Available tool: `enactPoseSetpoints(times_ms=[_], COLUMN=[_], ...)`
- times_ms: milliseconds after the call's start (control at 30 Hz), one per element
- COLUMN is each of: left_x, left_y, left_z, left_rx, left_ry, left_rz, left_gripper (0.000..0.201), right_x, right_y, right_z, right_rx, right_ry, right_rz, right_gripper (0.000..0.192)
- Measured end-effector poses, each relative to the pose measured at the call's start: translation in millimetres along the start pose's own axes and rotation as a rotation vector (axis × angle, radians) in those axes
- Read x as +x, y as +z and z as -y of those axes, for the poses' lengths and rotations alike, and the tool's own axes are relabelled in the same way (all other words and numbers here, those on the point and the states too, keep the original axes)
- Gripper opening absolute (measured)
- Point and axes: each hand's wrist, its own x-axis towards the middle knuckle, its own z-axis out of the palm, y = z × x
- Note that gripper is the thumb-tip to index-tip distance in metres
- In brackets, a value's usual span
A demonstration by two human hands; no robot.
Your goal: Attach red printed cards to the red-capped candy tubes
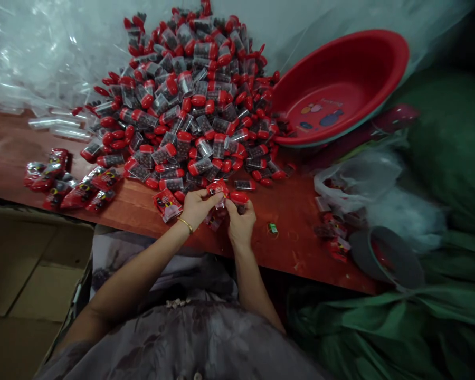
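Between the thumb and fingers of my left hand (197, 210) is a small red printed packet (217, 187). My right hand (241, 224) grips a clear tube with a red cap (238, 197), its body mostly behind the fingers. Both hands are close together above the table's front edge, and the right fingertips come near the packet. Beneath them lie more red packets, partly covered by the hands. Another red packet (168, 206) rests flat left of my left wrist. Just beyond my hands rises a large heap of red-capped clear tubes (186, 84) with dark beads inside.
A red basin (364, 63) leans tilted behind the heap's right side. Filled red packets (87, 190) lie at left, near empty clear tubes (63, 126). At right are a plastic bag (352, 179), a grey round container (396, 258) and a small green item (273, 228).
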Motion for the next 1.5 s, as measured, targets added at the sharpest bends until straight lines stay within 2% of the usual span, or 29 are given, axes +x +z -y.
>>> enactPoseSetpoints(times_ms=[200,267,333,533,733,900,1167,1267,1400,1500], left_x=[0.7,0.9,0.8,-0.1,0.4,-2.5,-17.9,-26.5,-33.5,-34.1], left_y=[-8.5,-9.2,-8.9,-13.5,-29.4,-36.2,-27.0,-20.6,-14.3,-12.2], left_z=[-5.1,-5.0,-4.0,-2.4,-6.8,-8.8,-7.6,-3.7,4.7,8.7], left_rx=[-0.107,-0.116,-0.125,-0.098,0.092,0.169,0.029,-0.084,-0.127,-0.164], left_ry=[-0.054,-0.080,-0.114,-0.128,-0.047,-0.068,-0.110,-0.158,-0.186,-0.157], left_rz=[-0.089,-0.084,-0.061,0.032,0.087,0.150,0.199,0.154,0.054,0.017], left_gripper=[0.037,0.039,0.041,0.043,0.035,0.032,0.037,0.040,0.039,0.040], right_x=[-13.5,-19.2,-23.8,-26.7,-24.3,-24.5,-28.3,-31.6,-34.1,-35.0], right_y=[-19.1,-23.4,-25.5,-28.0,-32.5,-31.5,-24.8,-19.8,-13.0,-9.7], right_z=[25.0,31.2,34.0,33.1,36.6,36.6,31.0,27.2,24.6,23.8], right_rx=[0.205,0.183,0.110,-0.002,-0.071,-0.093,-0.060,-0.043,-0.050,-0.065], right_ry=[0.269,0.339,0.370,0.392,0.355,0.350,0.356,0.322,0.183,0.171], right_rz=[0.357,0.472,0.526,0.513,0.529,0.521,0.475,0.404,0.257,0.335], right_gripper=[0.025,0.027,0.029,0.034,0.032,0.029,0.032,0.034,0.033,0.032])
